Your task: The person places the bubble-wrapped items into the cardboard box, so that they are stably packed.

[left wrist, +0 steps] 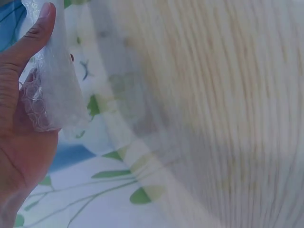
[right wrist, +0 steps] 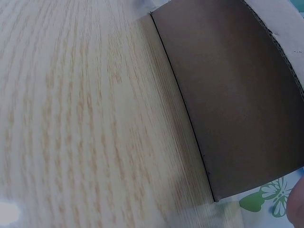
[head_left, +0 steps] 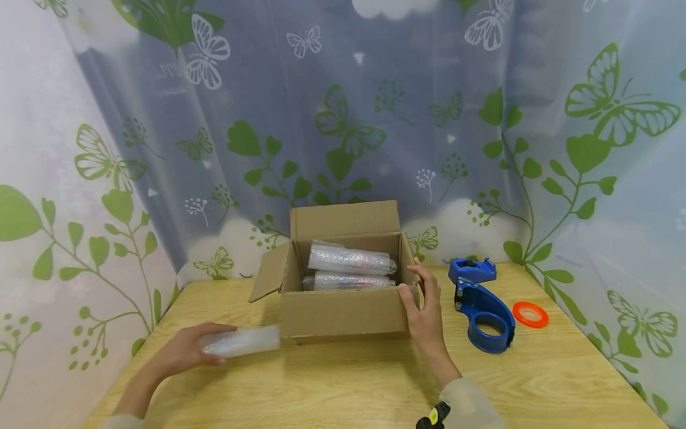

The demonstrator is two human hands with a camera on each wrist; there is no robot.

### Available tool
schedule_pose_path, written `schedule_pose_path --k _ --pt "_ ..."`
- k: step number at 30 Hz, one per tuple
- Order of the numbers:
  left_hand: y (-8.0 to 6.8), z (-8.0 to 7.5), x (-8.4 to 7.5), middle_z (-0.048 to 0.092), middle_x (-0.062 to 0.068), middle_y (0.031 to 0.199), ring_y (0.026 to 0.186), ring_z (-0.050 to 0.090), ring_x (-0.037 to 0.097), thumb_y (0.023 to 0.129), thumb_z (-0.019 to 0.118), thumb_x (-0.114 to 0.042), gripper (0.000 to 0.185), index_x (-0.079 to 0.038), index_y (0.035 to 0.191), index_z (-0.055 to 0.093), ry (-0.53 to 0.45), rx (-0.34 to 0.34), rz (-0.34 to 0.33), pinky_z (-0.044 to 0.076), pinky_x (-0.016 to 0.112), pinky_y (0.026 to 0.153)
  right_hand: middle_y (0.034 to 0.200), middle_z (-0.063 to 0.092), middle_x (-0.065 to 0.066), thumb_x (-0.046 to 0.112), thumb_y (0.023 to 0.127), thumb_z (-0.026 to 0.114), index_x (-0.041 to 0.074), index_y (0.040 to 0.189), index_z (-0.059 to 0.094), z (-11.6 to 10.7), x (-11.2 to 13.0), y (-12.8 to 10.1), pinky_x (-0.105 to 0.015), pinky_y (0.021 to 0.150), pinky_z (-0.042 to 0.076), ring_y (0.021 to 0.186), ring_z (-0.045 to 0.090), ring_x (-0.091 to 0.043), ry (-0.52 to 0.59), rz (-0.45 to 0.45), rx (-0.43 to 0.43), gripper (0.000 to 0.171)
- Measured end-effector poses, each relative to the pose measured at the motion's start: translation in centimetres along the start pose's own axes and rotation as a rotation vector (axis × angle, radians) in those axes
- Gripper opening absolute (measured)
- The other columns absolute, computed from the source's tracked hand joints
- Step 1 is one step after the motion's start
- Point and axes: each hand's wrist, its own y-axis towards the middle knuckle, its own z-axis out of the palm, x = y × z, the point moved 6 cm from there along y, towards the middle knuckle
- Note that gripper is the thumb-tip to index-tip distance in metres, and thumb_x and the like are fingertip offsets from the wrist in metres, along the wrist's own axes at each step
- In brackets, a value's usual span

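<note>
An open cardboard box (head_left: 345, 316) stands on the table, its back and left flaps folded outward. Two bubble-wrapped bundles (head_left: 351, 260) lie crosswise inside it, one behind the other. To the left of the box, my left hand (head_left: 179, 353) holds another bubble-wrapped bundle (head_left: 248, 341) just above the tabletop; the left wrist view shows the thumb across the bubble wrap (left wrist: 59, 85). My right hand (head_left: 427, 316) grips the front right corner of the box, thumb in front and fingers over the side wall. In the right wrist view, the box's front panel (right wrist: 228, 95) fills the right side.
Right of the box are a blue tape dispenser (head_left: 473, 270), a blue handheld tape cutter (head_left: 489, 322) and an orange tape roll (head_left: 530, 314). A patterned curtain (head_left: 343, 77) encloses the wooden table (head_left: 343, 387) at the back and sides.
</note>
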Motion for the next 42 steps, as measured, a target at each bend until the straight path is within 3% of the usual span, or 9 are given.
schedule_pose_path --k 7,11,17,24,27,31,36,39,42 --pt "-1.7 -3.1 -0.1 0.067 0.012 0.138 0.128 0.058 0.049 0.08 0.089 -0.039 0.064 -0.021 0.138 0.069 0.001 -0.051 -0.019 0.049 0.067 0.097 0.167 0.034 0.004 0.018 0.107 0.061 0.019 0.148 0.052 0.0 0.0 0.1 -0.045 0.123 0.026 0.154 0.026 -0.015 -0.006 0.004 -0.005 0.043" --pt "-2.6 -4.9 -0.2 0.066 0.013 0.14 0.127 0.058 0.049 0.082 0.087 -0.043 0.064 -0.021 0.139 0.068 0.026 -0.052 -0.051 0.05 0.065 0.094 0.166 0.035 0.005 0.018 0.106 0.062 0.018 0.148 0.053 0.0 0.0 0.0 -0.041 0.123 0.026 0.153 0.026 -0.016 -0.007 0.002 -0.011 0.042" --pt "-3.6 -7.4 -0.5 0.064 0.019 0.141 0.122 0.06 0.052 0.083 0.086 -0.045 0.065 -0.024 0.141 0.067 0.056 -0.063 -0.119 0.052 0.063 0.089 0.165 0.035 0.007 0.017 0.106 0.061 0.016 0.148 0.052 0.0 -0.1 -0.1 -0.045 0.124 0.026 0.154 0.026 -0.015 -0.007 0.002 -0.011 0.042" --pt "-4.4 -10.3 -1.3 0.057 0.03 0.144 0.115 0.063 0.047 0.087 0.085 -0.038 0.064 -0.02 0.145 0.064 0.047 -0.06 -0.152 0.052 0.048 0.078 0.166 0.035 0.0 0.017 0.106 0.061 0.019 0.147 0.053 0.1 -0.2 -0.1 -0.053 0.124 0.024 0.155 0.025 -0.018 0.011 -0.005 -0.012 0.042" --pt "-4.2 -11.5 -1.7 0.05 0.033 0.149 0.12 0.058 0.056 0.09 0.083 -0.036 0.064 -0.02 0.147 0.061 0.026 -0.072 -0.137 0.054 0.055 0.081 0.166 0.035 0.002 0.017 0.106 0.061 0.019 0.147 0.053 0.0 -0.3 0.0 -0.054 0.124 0.024 0.154 0.025 -0.019 0.01 -0.003 -0.013 0.041" --pt "-3.6 -12.9 -3.1 0.05 0.028 0.152 0.128 0.051 0.06 0.091 0.082 -0.035 0.064 -0.022 0.149 0.059 0.029 -0.093 -0.1 0.052 0.065 0.087 0.165 0.035 0.006 0.018 0.106 0.061 0.014 0.147 0.053 0.0 -0.2 0.0 -0.054 0.124 0.024 0.154 0.025 -0.019 0.005 -0.001 -0.018 0.042" --pt "-2.4 -13.9 -5.5 0.053 0.021 0.153 0.129 0.054 0.053 0.09 0.082 -0.041 0.065 -0.031 0.15 0.058 0.064 -0.106 -0.088 0.05 0.063 0.089 0.165 0.035 0.005 0.017 0.106 0.062 0.011 0.148 0.052 0.0 -0.1 0.1 -0.054 0.124 0.025 0.154 0.025 -0.019 0.003 -0.007 -0.017 0.043" --pt "-1.4 -14.1 -6.9 0.053 0.019 0.153 0.126 0.057 0.049 0.089 0.082 -0.044 0.065 -0.033 0.149 0.058 0.059 -0.103 -0.087 0.052 0.057 0.086 0.165 0.035 0.005 0.018 0.106 0.062 0.013 0.148 0.052 0.1 -0.1 0.1 -0.054 0.123 0.025 0.153 0.026 -0.019 0.003 -0.011 -0.014 0.043" --pt "-0.3 -13.9 -8.3 0.055 0.016 0.152 0.127 0.057 0.047 0.088 0.082 -0.046 0.065 -0.033 0.148 0.06 0.048 -0.106 -0.068 0.051 0.059 0.089 0.166 0.035 0.005 0.018 0.106 0.061 0.017 0.147 0.053 0.1 -0.2 0.0 -0.054 0.123 0.025 0.153 0.026 -0.02 0.004 -0.011 -0.014 0.042"
